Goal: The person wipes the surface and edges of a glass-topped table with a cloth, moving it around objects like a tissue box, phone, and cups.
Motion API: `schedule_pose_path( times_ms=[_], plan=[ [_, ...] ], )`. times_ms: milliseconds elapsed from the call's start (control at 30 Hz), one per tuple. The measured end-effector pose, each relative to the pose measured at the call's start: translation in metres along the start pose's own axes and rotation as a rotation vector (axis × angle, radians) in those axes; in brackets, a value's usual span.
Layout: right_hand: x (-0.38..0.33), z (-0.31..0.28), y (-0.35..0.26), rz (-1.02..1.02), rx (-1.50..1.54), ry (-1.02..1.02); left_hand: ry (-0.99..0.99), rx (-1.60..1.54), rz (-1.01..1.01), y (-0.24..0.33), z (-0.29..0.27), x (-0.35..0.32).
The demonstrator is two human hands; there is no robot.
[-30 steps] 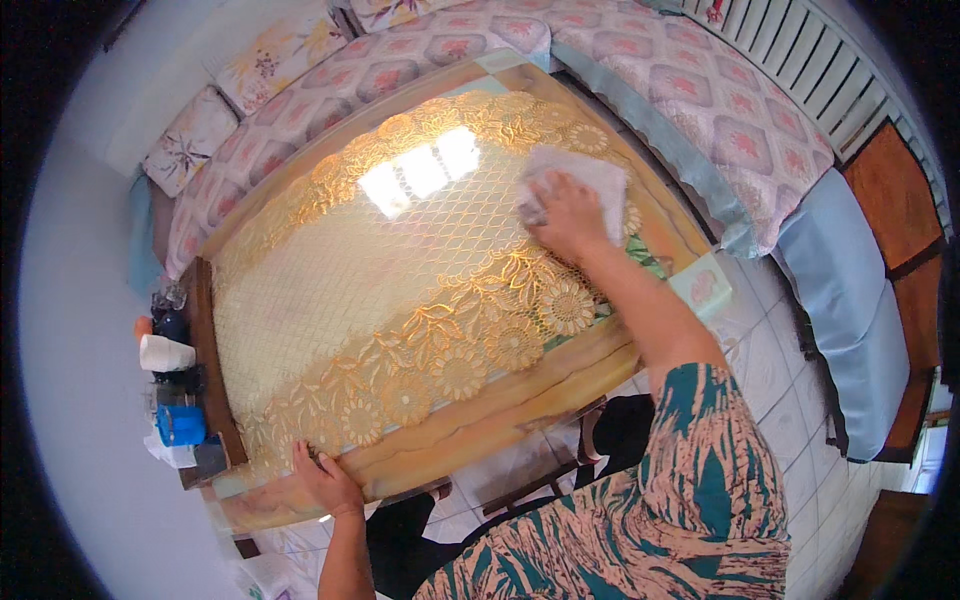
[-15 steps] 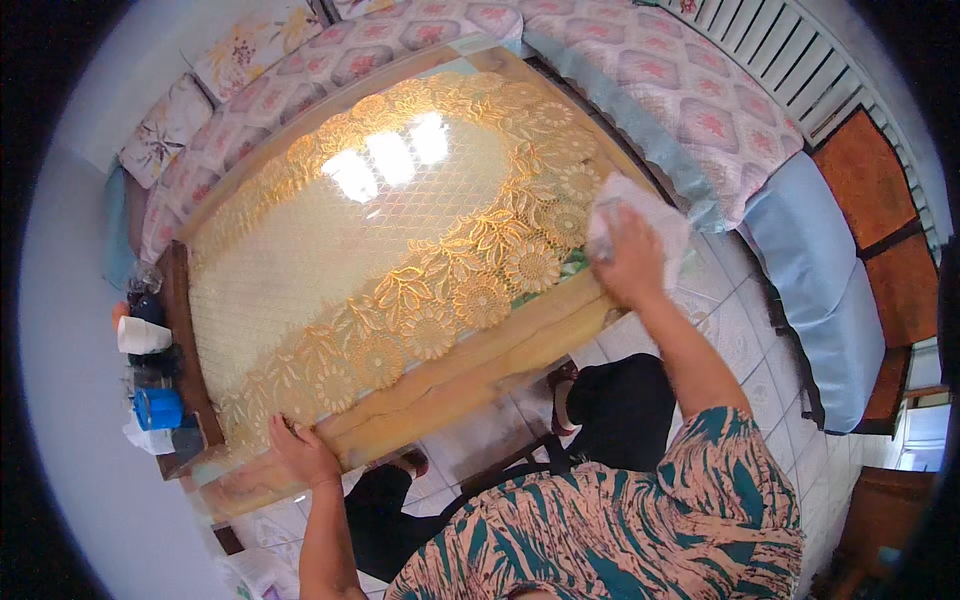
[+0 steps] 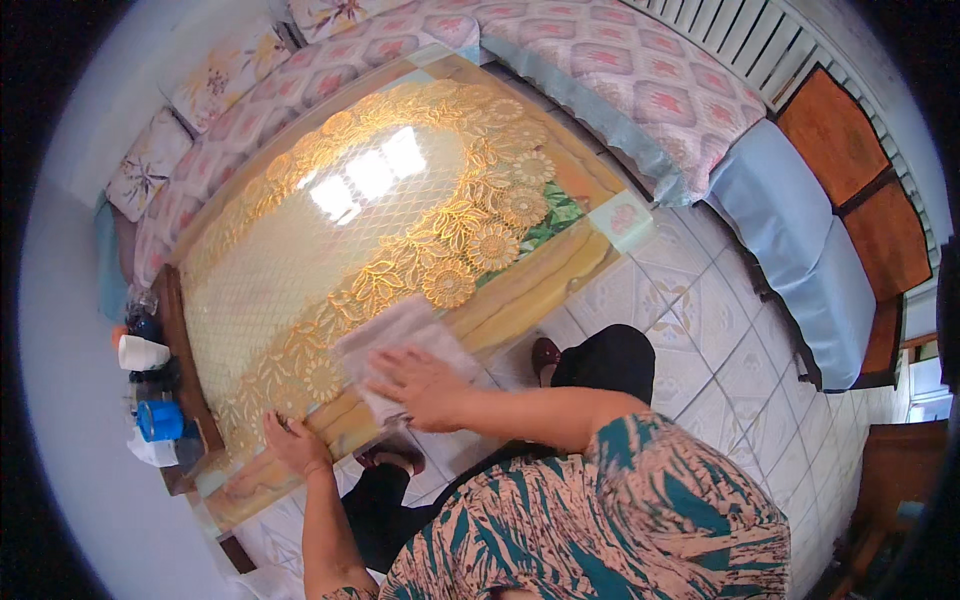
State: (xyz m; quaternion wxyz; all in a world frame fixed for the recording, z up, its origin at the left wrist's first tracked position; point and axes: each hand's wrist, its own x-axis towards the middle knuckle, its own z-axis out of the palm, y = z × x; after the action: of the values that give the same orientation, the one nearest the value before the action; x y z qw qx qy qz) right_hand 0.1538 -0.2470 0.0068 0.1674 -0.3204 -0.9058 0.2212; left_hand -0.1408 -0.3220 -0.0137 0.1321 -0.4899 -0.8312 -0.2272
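A low table (image 3: 560, 262) with a glossy top stands before me; a gold lace cloth with flower shapes (image 3: 445, 283) covers its middle. My right hand (image 3: 425, 388) lies flat, fingers spread, on a pale pinkish wiping cloth (image 3: 405, 322) at the table's near edge. Part of that cloth is under the palm and hidden. Further left, my left hand (image 3: 297, 446) rests on the near edge, fingers apart, with nothing seen in it.
A wooden ledge (image 3: 190, 370) at the left bears a white cup (image 3: 143, 353) and a blue container (image 3: 160, 421). Behind the table runs a seat with a pink patterned cover (image 3: 640, 90). Blue cushions (image 3: 775, 200) are at the right. Tiled floor (image 3: 690, 310) lies between.
My right hand has swept the cloth from the table's far right corner leftward and nearer, close to my left hand. The right corner now shows uncovered. My left hand stays at the edge.
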Motion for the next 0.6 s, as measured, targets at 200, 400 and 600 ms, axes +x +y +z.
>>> schedule_pose_path(
  times_ms=[200, 400, 600],
  plan=[
    [-0.092, -0.1, 0.146, 0.453, -0.432, 0.412, -0.011, -0.002, -0.045, -0.003, 0.004, -0.006],
    [-0.136, -0.158, 0.237, 0.963, -0.593, 0.357, -0.035, 0.042, -0.063, 0.003, -0.001, -0.003],
    [-0.074, -0.16, 0.264, 1.059, -0.627, 0.333, -0.011, 0.064, -0.07, 0.012, -0.006, -0.002]
  ],
)
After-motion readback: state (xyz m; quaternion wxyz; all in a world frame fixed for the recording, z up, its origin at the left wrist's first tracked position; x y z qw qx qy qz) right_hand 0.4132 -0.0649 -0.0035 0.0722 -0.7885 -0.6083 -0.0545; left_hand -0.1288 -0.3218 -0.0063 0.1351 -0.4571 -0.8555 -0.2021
